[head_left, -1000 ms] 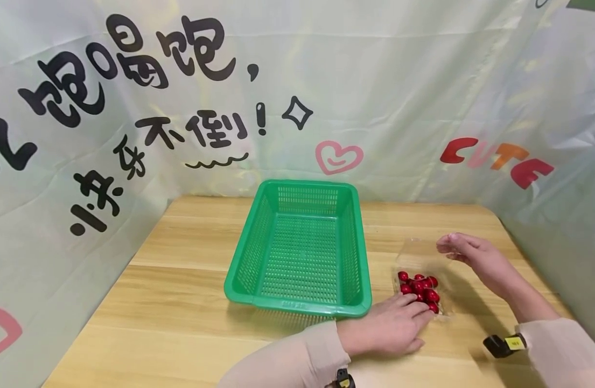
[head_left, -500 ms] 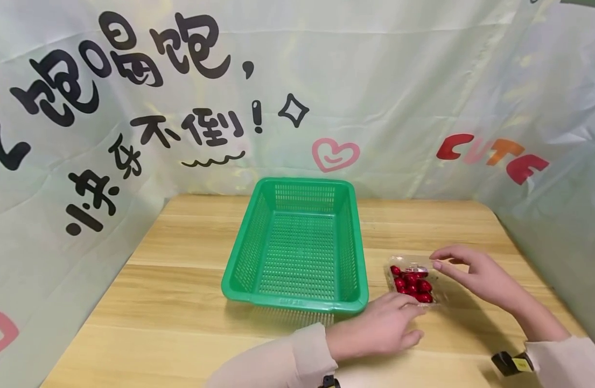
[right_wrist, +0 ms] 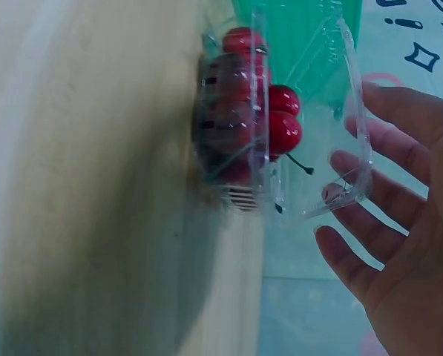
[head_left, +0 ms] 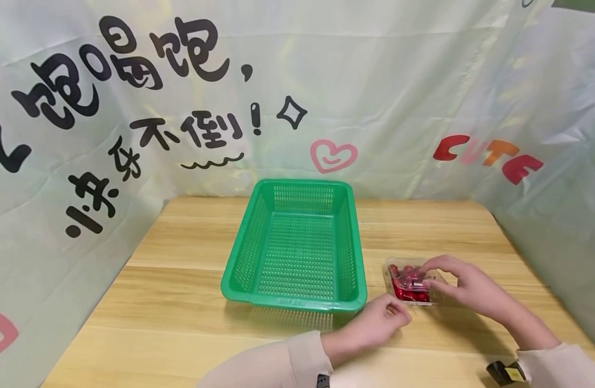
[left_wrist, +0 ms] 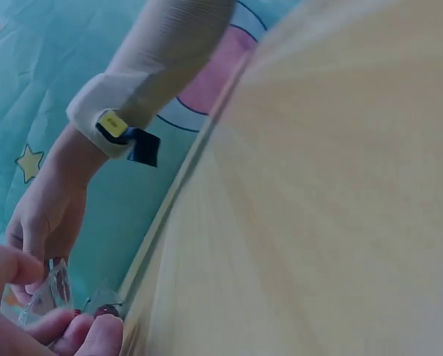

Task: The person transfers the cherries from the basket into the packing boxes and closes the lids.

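A clear plastic box (head_left: 418, 293) of red cherries (right_wrist: 284, 132) sits on the table right of the green basket. Its hinged lid (right_wrist: 340, 170) stands partly lowered over the fruit. My right hand (head_left: 464, 283) touches the lid's edge with spread, slightly bent fingers, seen through the plastic in the right wrist view. My left hand (head_left: 377, 323) is just in front of the box, near the basket's corner, with fingers loosely curled and nothing visible in them. The left wrist view has its fingers (left_wrist: 80, 334) overlapping a cherry (left_wrist: 107, 309) and part of the box behind.
An empty green plastic basket (head_left: 362, 258) stands on the wooden table (head_left: 181, 280), left of the box. A printed cloth (head_left: 389, 108) with lettering and a pink heart hangs behind the table and along its sides.
The lid has swung from standing up to partly down over the cherries, my right hand moving down and left with it. My left hand has drawn back from the box and curled its fingers.
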Demonstrator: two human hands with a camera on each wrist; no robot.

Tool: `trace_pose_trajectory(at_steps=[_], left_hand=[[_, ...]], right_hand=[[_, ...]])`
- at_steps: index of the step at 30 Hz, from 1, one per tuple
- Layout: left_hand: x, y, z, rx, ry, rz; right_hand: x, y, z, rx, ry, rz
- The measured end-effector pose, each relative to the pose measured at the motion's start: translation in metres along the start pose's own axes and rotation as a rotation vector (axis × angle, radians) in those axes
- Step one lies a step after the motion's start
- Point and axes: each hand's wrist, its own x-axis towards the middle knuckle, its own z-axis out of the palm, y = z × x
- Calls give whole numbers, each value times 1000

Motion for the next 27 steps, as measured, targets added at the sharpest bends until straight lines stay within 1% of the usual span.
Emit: trace_pose_trajectory(at_steps=[3,5,6,9,14,19,22,25,27], left_hand=[[3,-2,7,-287,64,-115],[6,-3,11,-453,107,-178],[8,-4,13,-507,123,-196],[11,-4,15,-622,164,-235],[16,-6,16,-705,190,-265],[19,-7,15,-765,156,-280],[21,-7,15,-807,145,-297],[23,-6,16,-837,153,-309],[24,-6,16,-847,153,-307]], right_hand=[[0,-1,6,-35,11,-40],[-1,-2,9,-57,17,-48],[-2,-2,10,-69,21,-47],[-4,-2,14,-77,26,-43],[-7,-4,18,-91,37,-30],[-9,-6,23,-122,67,1],[-10,-6,27,-137,91,-13],[-9,-6,30,-145,117,-42],[-10,-6,32,-146,132,-46]])
